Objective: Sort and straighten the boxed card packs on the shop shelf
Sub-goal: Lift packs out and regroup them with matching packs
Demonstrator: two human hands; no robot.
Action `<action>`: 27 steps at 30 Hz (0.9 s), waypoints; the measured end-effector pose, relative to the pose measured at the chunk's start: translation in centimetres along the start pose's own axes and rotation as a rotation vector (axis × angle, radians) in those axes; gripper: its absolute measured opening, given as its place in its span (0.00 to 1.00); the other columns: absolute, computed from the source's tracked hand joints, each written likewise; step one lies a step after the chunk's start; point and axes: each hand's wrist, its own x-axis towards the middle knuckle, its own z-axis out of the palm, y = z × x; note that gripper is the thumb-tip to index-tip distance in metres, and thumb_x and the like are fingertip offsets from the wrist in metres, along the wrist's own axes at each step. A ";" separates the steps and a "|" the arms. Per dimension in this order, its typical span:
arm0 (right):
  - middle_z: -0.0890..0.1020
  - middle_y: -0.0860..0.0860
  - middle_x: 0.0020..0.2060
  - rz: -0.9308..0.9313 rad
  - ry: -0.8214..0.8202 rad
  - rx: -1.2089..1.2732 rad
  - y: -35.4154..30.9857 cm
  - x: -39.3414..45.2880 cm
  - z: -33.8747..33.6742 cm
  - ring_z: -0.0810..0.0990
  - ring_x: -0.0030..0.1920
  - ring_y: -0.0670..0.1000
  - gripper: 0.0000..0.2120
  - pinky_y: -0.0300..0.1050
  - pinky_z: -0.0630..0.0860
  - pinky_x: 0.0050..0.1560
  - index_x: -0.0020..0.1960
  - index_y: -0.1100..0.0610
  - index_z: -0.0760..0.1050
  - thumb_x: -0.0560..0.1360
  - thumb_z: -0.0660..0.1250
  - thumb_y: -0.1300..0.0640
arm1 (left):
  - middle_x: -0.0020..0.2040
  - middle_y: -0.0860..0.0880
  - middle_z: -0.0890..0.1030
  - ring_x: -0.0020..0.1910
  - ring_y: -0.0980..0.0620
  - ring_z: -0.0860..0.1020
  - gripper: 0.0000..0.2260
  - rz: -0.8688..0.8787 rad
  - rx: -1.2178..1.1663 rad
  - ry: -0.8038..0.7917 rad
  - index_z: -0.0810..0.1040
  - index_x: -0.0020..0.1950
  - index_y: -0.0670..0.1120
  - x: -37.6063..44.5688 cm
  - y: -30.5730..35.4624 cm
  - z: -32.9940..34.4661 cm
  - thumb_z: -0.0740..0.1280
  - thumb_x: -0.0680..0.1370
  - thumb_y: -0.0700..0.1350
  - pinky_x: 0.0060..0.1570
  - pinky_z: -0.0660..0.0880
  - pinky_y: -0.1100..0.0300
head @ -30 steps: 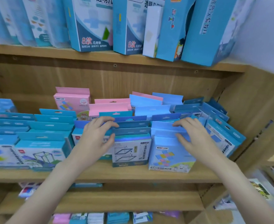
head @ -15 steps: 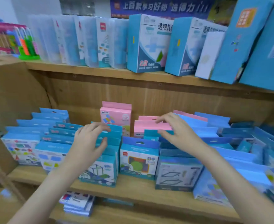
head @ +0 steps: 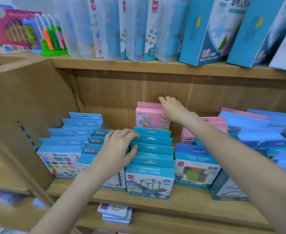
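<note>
Rows of boxed card packs stand on the middle wooden shelf [head: 186, 198]. My left hand [head: 117, 149] lies with spread fingers on the left side of a teal row of packs [head: 151, 166], fingertips and thumb against the hanging tabs. A single pink pack [head: 149, 118] stands upright at the back. My right hand [head: 173, 108] reaches to its top right corner, fingers over the top edge and thumb on its front. More pink packs [head: 213, 124] and light blue packs [head: 256, 129] crowd the right side. Blue rows [head: 66, 142] fill the left.
The upper shelf carries tall blue boxes [head: 204, 31], translucent cases [head: 108, 27] and a bead abacus [head: 52, 38]. A wooden side panel [head: 20, 115] closes the left end. On the lower shelf lies a small stack of packs [head: 115, 212].
The view has swung left and closer. My right hand has moved from the lower pink row up and back to the single pink pack. My left hand stays on the teal row.
</note>
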 end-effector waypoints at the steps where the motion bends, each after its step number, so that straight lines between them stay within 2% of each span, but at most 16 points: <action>1: 0.66 0.62 0.67 0.013 0.003 -0.043 -0.2 0.2 0.0 0.64 0.67 0.62 0.33 0.54 0.64 0.65 0.72 0.62 0.57 0.72 0.69 0.59 | 0.53 0.52 0.79 0.53 0.53 0.73 0.19 0.014 -0.006 0.015 0.77 0.54 0.47 -0.2 -0.2 0.2 0.52 0.74 0.53 0.56 0.58 0.61; 4: 0.68 0.60 0.66 0.005 -0.022 -0.214 -0.3 0.5 0.7 0.64 0.68 0.61 0.28 0.56 0.61 0.67 0.68 0.61 0.63 0.72 0.69 0.55 | 0.48 0.53 0.80 0.50 0.56 0.71 0.15 0.032 -0.001 0.071 0.78 0.51 0.47 -0.4 -0.3 0.7 0.53 0.75 0.49 0.54 0.58 0.61; 7: 0.74 0.58 0.60 -0.009 0.021 -0.210 0.0 0.2 1.2 0.72 0.61 0.59 0.22 0.53 0.67 0.60 0.63 0.60 0.68 0.72 0.69 0.56 | 0.46 0.53 0.81 0.47 0.53 0.76 0.15 0.026 0.033 0.100 0.79 0.49 0.48 -0.3 -0.2 1.0 0.53 0.76 0.47 0.55 0.60 0.59; 10: 0.74 0.58 0.56 -0.012 0.176 -0.060 0.2 -1.3 -0.2 0.73 0.57 0.60 0.19 0.51 0.72 0.52 0.59 0.60 0.68 0.71 0.69 0.57 | 0.46 0.53 0.81 0.47 0.51 0.78 0.15 0.013 0.021 0.092 0.79 0.49 0.47 -0.4 -0.2 0.9 0.53 0.76 0.47 0.55 0.61 0.58; 15: 0.72 0.57 0.55 -0.016 0.512 0.069 0.2 -6.1 -4.3 0.70 0.56 0.57 0.20 0.52 0.72 0.50 0.59 0.60 0.69 0.70 0.70 0.59 | 0.47 0.52 0.81 0.47 0.49 0.77 0.15 -0.012 0.016 0.107 0.79 0.49 0.47 -0.2 0.1 0.9 0.53 0.75 0.47 0.57 0.60 0.56; 19: 0.74 0.59 0.52 0.022 0.697 0.100 1.5 -11.6 -7.7 0.72 0.53 0.60 0.19 0.49 0.70 0.50 0.56 0.62 0.72 0.67 0.72 0.64 | 0.48 0.54 0.79 0.47 0.52 0.75 0.14 0.000 -0.028 0.194 0.78 0.49 0.48 0.0 0.4 0.4 0.53 0.74 0.47 0.58 0.58 0.59; 22: 0.74 0.62 0.50 0.094 0.725 0.102 2.8 -15.8 -10.2 0.74 0.50 0.61 0.20 0.43 0.66 0.49 0.55 0.65 0.72 0.66 0.73 0.65 | 0.48 0.54 0.78 0.49 0.53 0.73 0.11 0.041 -0.088 0.214 0.77 0.50 0.48 0.8 1.2 0.0 0.56 0.75 0.45 0.56 0.58 0.61; 24: 0.76 0.62 0.49 0.145 0.723 0.109 3.8 -18.9 -12.0 0.76 0.48 0.60 0.20 0.43 0.67 0.49 0.56 0.64 0.72 0.66 0.74 0.64 | 0.49 0.55 0.78 0.50 0.52 0.74 0.10 0.059 -0.134 0.212 0.77 0.50 0.49 1.5 2.0 0.1 0.58 0.74 0.44 0.56 0.58 0.61; 27: 0.79 0.57 0.45 0.206 0.678 0.279 5.5 -23.4 -14.5 0.78 0.38 0.45 0.19 0.40 0.74 0.43 0.52 0.50 0.72 0.66 0.75 0.53 | 0.49 0.57 0.77 0.50 0.54 0.73 0.11 0.138 -0.182 0.207 0.76 0.51 0.50 1.9 3.8 0.4 0.56 0.75 0.47 0.55 0.58 0.62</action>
